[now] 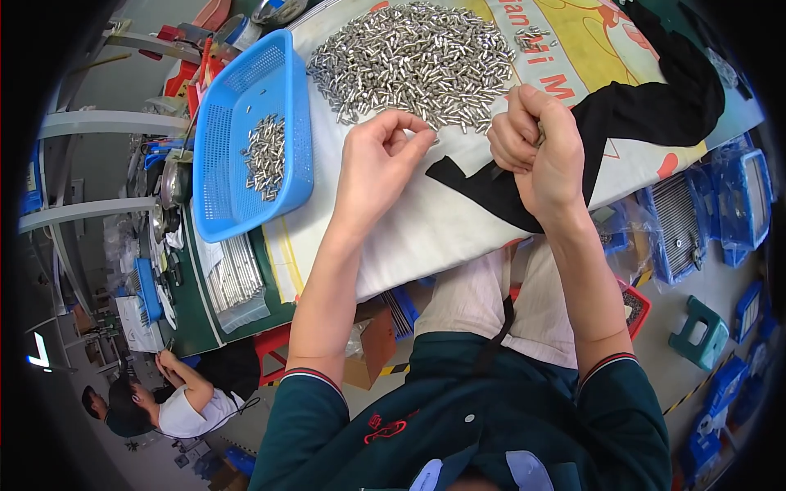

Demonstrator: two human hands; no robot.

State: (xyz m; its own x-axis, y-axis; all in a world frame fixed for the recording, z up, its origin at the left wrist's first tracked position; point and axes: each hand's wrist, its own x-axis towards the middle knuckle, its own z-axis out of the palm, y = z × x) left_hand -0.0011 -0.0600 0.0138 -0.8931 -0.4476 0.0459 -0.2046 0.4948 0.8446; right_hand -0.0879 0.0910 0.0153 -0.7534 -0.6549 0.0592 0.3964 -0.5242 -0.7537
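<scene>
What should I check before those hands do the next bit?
1. Blue basket sitting upright: ok.
2. Metal pieces in the basket: ok, a small heap.
3. Big metal pile near the left hand: ok, just beyond its fingers.
4. Piece in the left fingertips: cannot tell, too small.
5. Right hand empty: cannot tell, fingers curled.
6. Black cloth away from the right hand: not ok, it's right by it.

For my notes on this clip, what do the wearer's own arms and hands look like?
The left hand and right hand are bare: no gloves or watch show. Bare forearms come out of short dark green sleeves edged with thin red and white stripes.
</scene>
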